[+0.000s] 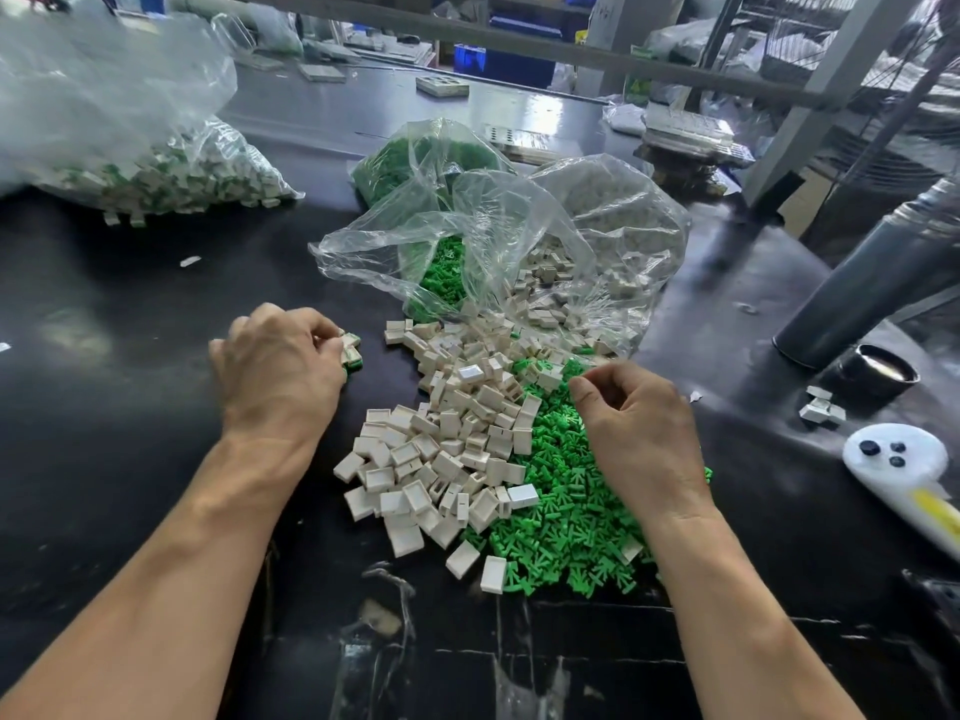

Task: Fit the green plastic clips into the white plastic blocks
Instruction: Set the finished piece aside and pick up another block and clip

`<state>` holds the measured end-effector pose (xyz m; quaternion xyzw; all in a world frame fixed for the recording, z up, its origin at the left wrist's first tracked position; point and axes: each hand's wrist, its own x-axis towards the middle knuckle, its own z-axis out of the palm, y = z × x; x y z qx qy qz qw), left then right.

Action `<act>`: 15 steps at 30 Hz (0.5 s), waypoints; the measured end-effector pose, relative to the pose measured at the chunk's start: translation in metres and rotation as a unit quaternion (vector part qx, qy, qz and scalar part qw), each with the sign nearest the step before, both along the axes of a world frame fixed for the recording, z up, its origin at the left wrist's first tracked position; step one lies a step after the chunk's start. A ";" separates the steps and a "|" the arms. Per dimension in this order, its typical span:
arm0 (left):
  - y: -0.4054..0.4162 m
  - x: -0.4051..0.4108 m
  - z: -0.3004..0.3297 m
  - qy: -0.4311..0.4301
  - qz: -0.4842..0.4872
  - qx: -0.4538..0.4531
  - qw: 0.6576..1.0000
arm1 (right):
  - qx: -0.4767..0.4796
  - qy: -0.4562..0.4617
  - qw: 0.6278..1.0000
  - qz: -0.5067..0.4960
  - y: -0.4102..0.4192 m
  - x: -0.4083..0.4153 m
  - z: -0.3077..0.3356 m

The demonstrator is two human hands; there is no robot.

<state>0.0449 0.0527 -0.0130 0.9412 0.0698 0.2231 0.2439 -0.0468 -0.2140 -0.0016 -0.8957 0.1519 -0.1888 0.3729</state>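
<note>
Two clear bags (519, 241), green clips (441, 272), white blocks (550, 283) inside

Left hand (278, 368) gripping fitted blocks (351, 349), right hand (636, 423) curled over green clips (566, 517), white blocks (441, 449) between

Bright overhead glare (edges warped)

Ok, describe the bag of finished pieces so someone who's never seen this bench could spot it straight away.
Start at the black table and look to its far left corner, beyond the left hand. A large clear plastic bag lies there alone. Unlike the two open bags in the middle, which hold green clips and white blocks separately, its white blocks already show green.
</note>
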 end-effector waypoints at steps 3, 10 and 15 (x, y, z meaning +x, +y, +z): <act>0.006 0.002 -0.002 0.009 0.016 0.007 1.000 | -0.013 0.014 1.000 0.005 -0.003 -0.001 0.003; 0.005 -0.001 -0.001 -0.017 0.023 0.015 0.999 | -0.047 0.098 0.993 0.039 -0.004 -0.003 0.006; -0.015 -0.011 0.004 -0.051 -0.094 -0.047 0.993 | -0.072 0.116 0.990 0.039 0.000 -0.001 0.005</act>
